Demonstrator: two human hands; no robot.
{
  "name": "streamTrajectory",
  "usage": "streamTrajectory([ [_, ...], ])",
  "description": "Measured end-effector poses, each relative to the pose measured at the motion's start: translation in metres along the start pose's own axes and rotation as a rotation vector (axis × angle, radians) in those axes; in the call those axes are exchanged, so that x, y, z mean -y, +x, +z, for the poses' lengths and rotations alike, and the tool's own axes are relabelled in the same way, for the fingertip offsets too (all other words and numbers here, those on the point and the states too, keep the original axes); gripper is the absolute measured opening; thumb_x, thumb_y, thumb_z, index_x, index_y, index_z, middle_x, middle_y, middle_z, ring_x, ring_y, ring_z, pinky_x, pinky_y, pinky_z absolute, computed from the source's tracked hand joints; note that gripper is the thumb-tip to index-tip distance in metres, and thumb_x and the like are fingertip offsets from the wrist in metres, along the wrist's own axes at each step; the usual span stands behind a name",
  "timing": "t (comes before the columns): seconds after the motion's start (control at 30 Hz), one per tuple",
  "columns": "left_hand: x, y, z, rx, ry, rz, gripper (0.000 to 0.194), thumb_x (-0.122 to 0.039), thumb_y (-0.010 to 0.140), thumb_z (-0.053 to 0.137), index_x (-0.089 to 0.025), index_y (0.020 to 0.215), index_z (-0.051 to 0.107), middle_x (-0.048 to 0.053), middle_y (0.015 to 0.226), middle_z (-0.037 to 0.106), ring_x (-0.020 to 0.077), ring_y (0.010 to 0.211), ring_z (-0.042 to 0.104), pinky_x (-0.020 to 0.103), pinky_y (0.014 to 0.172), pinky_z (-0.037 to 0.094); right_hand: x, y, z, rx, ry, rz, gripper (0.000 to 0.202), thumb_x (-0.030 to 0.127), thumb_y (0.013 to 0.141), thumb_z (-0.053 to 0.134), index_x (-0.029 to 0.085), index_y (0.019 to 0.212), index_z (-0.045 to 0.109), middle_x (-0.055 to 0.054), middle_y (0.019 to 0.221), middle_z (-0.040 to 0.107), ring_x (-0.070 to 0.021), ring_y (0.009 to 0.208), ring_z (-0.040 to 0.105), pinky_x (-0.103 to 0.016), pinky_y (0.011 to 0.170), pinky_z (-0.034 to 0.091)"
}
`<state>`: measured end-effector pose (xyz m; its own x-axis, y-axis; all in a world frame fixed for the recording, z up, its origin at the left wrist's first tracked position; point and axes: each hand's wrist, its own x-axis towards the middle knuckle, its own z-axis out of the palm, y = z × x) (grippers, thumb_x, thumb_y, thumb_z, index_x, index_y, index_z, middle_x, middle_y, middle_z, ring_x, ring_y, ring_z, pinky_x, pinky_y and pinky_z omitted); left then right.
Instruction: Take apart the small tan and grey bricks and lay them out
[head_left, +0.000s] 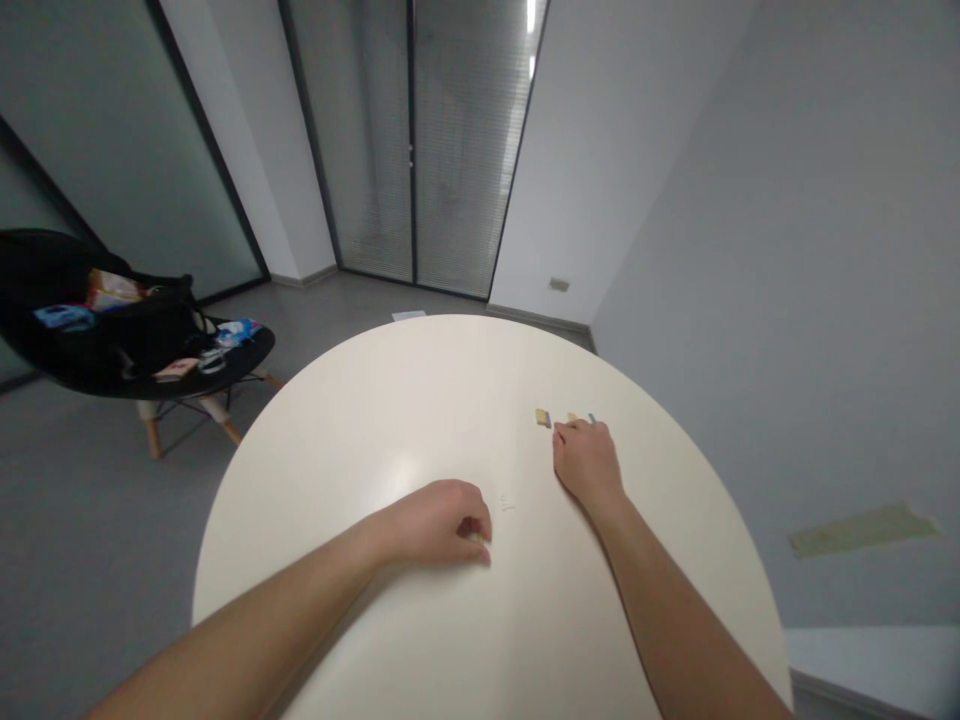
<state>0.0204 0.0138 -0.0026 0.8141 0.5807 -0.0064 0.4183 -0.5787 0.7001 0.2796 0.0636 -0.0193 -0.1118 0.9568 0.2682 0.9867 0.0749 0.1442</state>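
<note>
On the round white table [450, 400] rests my left hand [446, 525], its fingers curled with a gap between thumb and fingertips and nothing visible held. My right hand [589, 458] is farther forward and to the right, fingers bent down at a small yellowish piece [571, 417] that they partly cover; whether they grip it cannot be made out. A thin grey piece [592, 418] shows just beyond its knuckles. Left of this hand lies a small yellow and grey block [542, 418]. Faint thin marks or bits [507, 503] are on the tabletop between both hands.
A black chair [75, 370] with wooden legs stands at the left, holding a black bag [154, 325] and several small packets. Behind the table are glass panels [457, 150] and a grey wall. Tape [862, 530] is stuck on the right wall.
</note>
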Motion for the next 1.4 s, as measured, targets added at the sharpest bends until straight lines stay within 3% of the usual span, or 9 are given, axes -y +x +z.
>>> streamTrajectory([
  [0.2,0.001,0.0,0.0,-0.004,-0.007,-0.002,0.02,-0.035,0.075,0.071,-0.018,0.086,0.071,0.002,0.077,0.063,0.013,0.069,0.054,0.023,0.063,0.039,0.001,-0.001,0.009,-0.001,0.042,0.101,0.043,0.026,0.092,0.041,0.015,0.133,0.047,-0.014,0.112,0.065,-0.0285,0.099,0.051,-0.039,0.083,0.034],
  [0.33,0.0,0.001,0.001,-0.014,0.001,-0.034,0.027,-0.034,0.072,0.073,-0.02,0.095,0.07,0.001,0.078,0.062,0.0136,0.07,0.054,0.023,0.065,0.04,0.003,0.0,0.011,0.012,0.079,0.12,0.052,0.025,0.091,0.042,0.013,0.141,0.035,-0.015,0.109,0.066,-0.0302,0.1,0.05,-0.04,0.083,0.034],
  [0.63,-0.001,0.0,-0.001,-0.013,0.003,-0.067,0.035,-0.029,0.068,0.076,-0.022,0.101,0.067,0.0,0.081,0.06,0.0125,0.069,0.052,0.021,0.062,0.038,0.005,0.0,0.004,-0.042,0.174,0.174,0.041,0.023,0.091,0.043,0.018,0.131,0.049,-0.013,0.11,0.065,-0.028,0.097,0.053,-0.038,0.082,0.034],
  [1.07,0.003,-0.001,0.0,-0.026,-0.017,-0.034,0.024,-0.03,0.071,0.074,-0.019,0.091,0.072,0.002,0.082,0.058,0.0115,0.066,0.053,0.023,0.064,0.04,0.006,-0.001,0.009,-0.023,0.147,0.142,0.047,0.023,0.091,0.044,0.016,0.137,0.042,-0.013,0.114,0.064,-0.0281,0.104,0.051,-0.04,0.085,0.034],
  [1.3,0.005,0.0,0.0,-0.07,-0.028,0.118,0.02,-0.026,0.089,0.054,-0.017,0.086,0.071,0.006,0.083,0.065,0.0147,0.08,0.058,0.023,0.074,0.042,0.011,-0.008,0.0,-0.221,0.266,-0.027,0.034,0.022,0.087,0.049,0.018,0.119,0.059,-0.009,0.114,0.066,-0.0283,0.106,0.052,-0.043,0.089,0.037],
  [1.4,0.006,0.002,0.002,-0.153,-0.055,0.075,0.022,-0.025,0.09,0.051,-0.016,0.085,0.071,0.006,0.084,0.066,0.0143,0.078,0.058,0.023,0.073,0.042,0.016,-0.013,-0.008,-0.318,0.41,-0.194,0.025,0.021,0.088,0.049,0.018,0.108,0.064,-0.009,0.107,0.069,-0.0242,0.101,0.056,-0.041,0.091,0.04],
])
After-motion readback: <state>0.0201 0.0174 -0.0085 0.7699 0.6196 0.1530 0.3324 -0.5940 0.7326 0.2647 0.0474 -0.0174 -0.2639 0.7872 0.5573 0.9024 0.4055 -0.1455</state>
